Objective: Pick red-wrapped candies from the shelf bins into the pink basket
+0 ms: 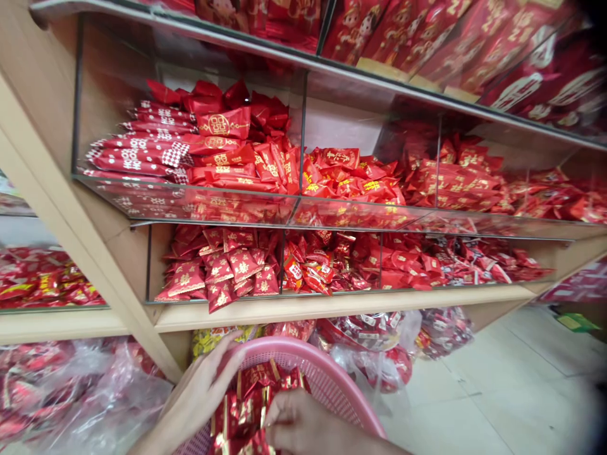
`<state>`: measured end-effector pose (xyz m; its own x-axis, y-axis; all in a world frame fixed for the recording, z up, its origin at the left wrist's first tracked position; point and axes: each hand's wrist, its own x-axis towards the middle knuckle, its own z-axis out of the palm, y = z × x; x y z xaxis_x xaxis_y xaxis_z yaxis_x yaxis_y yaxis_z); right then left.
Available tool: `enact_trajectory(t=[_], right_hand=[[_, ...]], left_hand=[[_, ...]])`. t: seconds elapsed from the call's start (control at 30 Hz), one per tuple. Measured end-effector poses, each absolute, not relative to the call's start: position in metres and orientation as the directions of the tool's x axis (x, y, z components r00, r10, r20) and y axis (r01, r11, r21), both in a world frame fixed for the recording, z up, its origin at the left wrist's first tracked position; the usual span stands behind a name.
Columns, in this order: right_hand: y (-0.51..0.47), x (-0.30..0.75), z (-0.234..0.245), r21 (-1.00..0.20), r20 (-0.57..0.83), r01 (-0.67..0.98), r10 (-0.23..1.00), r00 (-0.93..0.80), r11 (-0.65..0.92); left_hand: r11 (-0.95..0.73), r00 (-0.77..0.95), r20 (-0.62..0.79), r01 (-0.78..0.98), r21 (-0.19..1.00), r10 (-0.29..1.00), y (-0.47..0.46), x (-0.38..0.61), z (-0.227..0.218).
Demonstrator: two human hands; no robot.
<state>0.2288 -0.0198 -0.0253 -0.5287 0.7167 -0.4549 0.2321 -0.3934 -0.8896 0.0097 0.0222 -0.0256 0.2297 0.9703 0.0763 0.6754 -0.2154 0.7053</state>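
A pink plastic basket [348, 385] is at the bottom of the head view, with shiny red and gold wrapped sweets [244, 407] inside. My left hand [202, 392] lies along the basket's left rim, fingers stretched out and a little apart. Down among the sweets is my right hand [303, 423], somewhat blurred, its fingers curled onto the red wrappers. How many sweets those fingers hold is hidden. Just above the basket, red square packets [234, 268] are heaped in the lower shelf bin, one hanging over its front edge.
Clear-fronted shelf bins [351, 215] with red packets run across the view. A wooden shelf edge [341, 309] lies above the basket. Plastic bags of sweets [365, 335] sit on the tiled floor [455, 404], and more bags [95, 392] are at the left.
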Motion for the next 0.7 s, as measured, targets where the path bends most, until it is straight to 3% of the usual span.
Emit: enact_trajectory(t=[0.2, 0.33, 0.4, 0.5, 0.57, 0.63, 0.7], right_hand=[[-0.017, 0.215, -0.06, -0.897, -0.439, 0.156, 0.786, -0.436, -0.414], [-0.012, 0.231, -0.04, -0.905, -0.423, 0.212, 0.835, -0.352, -0.369], [-0.004, 0.249, -0.008, -0.927, -0.343, 0.27, 0.88, -0.329, -0.261], [0.02, 0.286, 0.051, -0.949, -0.057, 0.313, 0.956, -0.286, 0.038], [0.044, 0.311, 0.086, -0.921, 0.073, 0.358, 0.969, -0.235, 0.156], [0.07, 0.33, 0.11, -0.838, 0.204, 0.482, 0.967, -0.155, 0.254], [0.096, 0.341, 0.122, -0.608, 0.33, 0.738, 0.939, -0.1, 0.292]], left_hand=[[-0.224, 0.244, 0.068, 0.697, 0.681, 0.967, 0.024, 0.006, -0.034], [-0.231, 0.224, 0.097, 0.708, 0.668, 0.97, 0.026, 0.005, -0.041], [-0.234, 0.221, 0.105, 0.709, 0.666, 0.97, 0.027, 0.004, -0.043], [-0.227, 0.213, 0.103, 0.72, 0.656, 0.972, 0.028, 0.003, -0.043], [-0.215, 0.2, 0.097, 0.728, 0.651, 0.975, 0.028, 0.004, -0.041], [-0.203, 0.192, 0.089, 0.732, 0.651, 0.977, 0.028, 0.004, -0.04], [-0.198, 0.179, 0.096, 0.731, 0.653, 0.979, 0.028, 0.005, -0.038]])
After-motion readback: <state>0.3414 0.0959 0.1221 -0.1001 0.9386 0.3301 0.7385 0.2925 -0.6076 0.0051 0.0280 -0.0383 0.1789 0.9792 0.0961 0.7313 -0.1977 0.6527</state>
